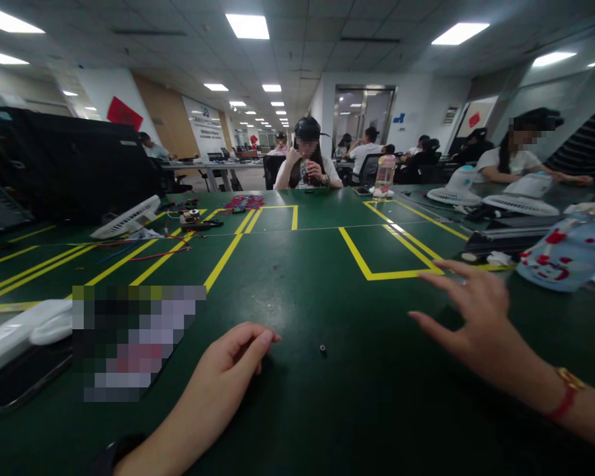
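A small dark metal piece with a hole in it, like a nut or short spacer [322,348], lies on the green table [297,410] between my hands. To its left, my left hand [238,360] is at the tabletop with its fingers curled and the thumb tip against the index finger. I see nothing held in that pinch. My right hand [476,314] hovers over the table on the right, fingers spread and thumb stretched out, holding nothing. The small piece touches neither hand.
Left stand a white power strip [22,337], a phone [30,373] and a blurred-out flat item [139,344]. Farther off are wires [245,203] and a white fan [126,218]. A blue patterned container [568,248] stands right. A person [307,158] sits opposite.
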The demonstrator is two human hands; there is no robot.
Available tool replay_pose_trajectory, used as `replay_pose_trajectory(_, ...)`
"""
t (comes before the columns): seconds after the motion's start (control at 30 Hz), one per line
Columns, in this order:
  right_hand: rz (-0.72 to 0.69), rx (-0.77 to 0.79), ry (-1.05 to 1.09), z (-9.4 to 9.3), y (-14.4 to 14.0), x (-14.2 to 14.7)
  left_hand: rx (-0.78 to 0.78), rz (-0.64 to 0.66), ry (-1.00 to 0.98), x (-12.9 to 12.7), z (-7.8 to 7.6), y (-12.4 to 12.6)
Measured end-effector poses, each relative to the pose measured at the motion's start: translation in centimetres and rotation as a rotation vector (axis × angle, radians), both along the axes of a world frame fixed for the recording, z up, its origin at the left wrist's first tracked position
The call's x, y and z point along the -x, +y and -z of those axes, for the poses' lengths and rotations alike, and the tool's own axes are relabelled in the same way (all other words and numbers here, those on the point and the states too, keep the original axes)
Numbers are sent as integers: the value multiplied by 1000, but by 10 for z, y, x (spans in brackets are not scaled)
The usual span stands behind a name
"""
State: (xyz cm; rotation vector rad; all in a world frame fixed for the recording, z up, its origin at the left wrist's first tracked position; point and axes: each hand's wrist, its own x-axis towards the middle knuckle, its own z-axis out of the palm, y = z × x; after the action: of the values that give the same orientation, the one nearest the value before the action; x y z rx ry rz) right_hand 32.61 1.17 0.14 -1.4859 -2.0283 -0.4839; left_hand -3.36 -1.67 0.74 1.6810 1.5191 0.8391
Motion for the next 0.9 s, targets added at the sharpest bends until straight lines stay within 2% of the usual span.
replay_pose_trajectory(0.07,-240,228,0,-4,-6,52,-19,4,22,-1,-2,-1)
replay_pose_trajectory(0.17,-439,487,78,-4,-7,113,-69,32,64,0,-3,-2)
replay_pose_trajectory(0.23,-466,556,128,-5,-2,128,-87,44,80,1,-1,-1)
replay_pose_trajectory(0.27,-458,561,151,-8,1,125,-89,47,83,1,-1,-1)
replay_pose_trajectory(0.33,-404,510,189,-15,7,102,-88,53,78,2,1,0)
replay_pose_trajectory(0.4,-291,401,198,-25,11,60,-84,58,70,1,3,0)
replay_pose_trajectory(0.5,-3,236,150,-37,13,-14,-80,59,65,-1,3,0)
replay_pose_trajectory(0.6,289,279,110,-40,12,-68,-80,58,65,-3,2,0)
replay_pose_trajectory(0.67,386,378,145,-39,12,-83,-84,57,59,-3,1,-1)
replay_pose_trajectory(0.73,416,439,195,-38,13,-84,-89,54,54,-3,1,-1)
replay_pose_trajectory(0.9,379,474,282,-41,11,-75,-78,64,75,-3,1,-3)
